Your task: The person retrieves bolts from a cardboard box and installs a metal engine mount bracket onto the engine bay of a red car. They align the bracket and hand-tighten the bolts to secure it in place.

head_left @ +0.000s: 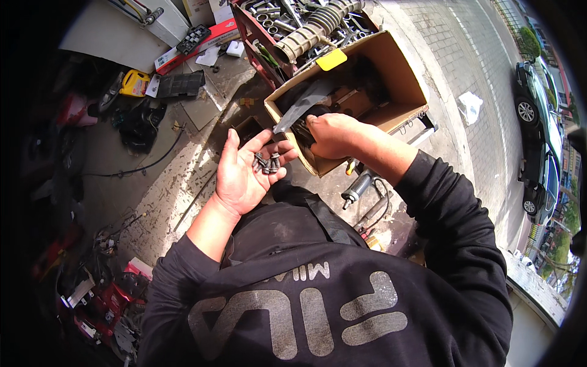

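Observation:
My left hand is palm up and cupped, with several small dark metal bolts lying on its fingers. To its right, my right hand reaches over the near side of an open cardboard box. Its fingers are curled down among dark items, and the fingertips are hidden. Beside that hand a grey plastic strip sticks up over the box's left edge. Inside the box lie dark parts that I cannot make out, and a yellow tag hangs at its far edge.
Beyond the box, a ribbed hose lies across a red tray of wrenches and sockets. A grey cylindrical tool sits below the box. On the left floor are a yellow jug, a red carton, cables and red parts.

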`<state>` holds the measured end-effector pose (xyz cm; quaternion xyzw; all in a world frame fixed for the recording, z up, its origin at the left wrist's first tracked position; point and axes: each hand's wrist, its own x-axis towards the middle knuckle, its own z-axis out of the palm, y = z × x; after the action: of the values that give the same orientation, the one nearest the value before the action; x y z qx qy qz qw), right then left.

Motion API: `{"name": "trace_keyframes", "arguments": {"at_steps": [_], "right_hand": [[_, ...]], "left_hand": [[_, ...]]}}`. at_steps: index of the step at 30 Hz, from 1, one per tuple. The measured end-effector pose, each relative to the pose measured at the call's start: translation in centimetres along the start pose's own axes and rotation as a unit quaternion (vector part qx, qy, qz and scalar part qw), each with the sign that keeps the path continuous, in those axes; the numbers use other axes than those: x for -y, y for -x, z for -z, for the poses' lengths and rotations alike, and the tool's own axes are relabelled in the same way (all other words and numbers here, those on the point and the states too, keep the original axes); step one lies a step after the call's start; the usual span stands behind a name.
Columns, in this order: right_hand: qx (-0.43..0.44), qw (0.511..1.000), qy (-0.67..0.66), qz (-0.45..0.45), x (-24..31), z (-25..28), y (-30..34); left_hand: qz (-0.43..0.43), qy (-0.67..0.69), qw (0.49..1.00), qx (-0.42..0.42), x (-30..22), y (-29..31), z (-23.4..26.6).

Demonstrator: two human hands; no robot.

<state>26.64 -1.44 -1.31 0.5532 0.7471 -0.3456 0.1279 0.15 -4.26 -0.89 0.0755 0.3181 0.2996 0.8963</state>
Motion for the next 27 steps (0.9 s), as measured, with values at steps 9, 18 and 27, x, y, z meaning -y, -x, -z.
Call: {"name": "trace_keyframes", "arguments": {"at_steps": [9,18,27], "right_hand": [[-0.169,0.971,0.089,-0.141,-8.1,7.2,2.0],[-0.145,0.969,0.135,-0.149,-12.8,4.3,-2.2],[-0.112,0.982,0.155,-0.012,-1.6,3.3,3.5]], "left_hand": [[0.004,0.008,1.0,0.009,-0.2,0.1,0.1],[0.008,0.012,1.0,0.005,-0.1,0.2,-0.1],[0.008,0.001,1.0,0.007,-0.5,0.1,-0.3]]}}
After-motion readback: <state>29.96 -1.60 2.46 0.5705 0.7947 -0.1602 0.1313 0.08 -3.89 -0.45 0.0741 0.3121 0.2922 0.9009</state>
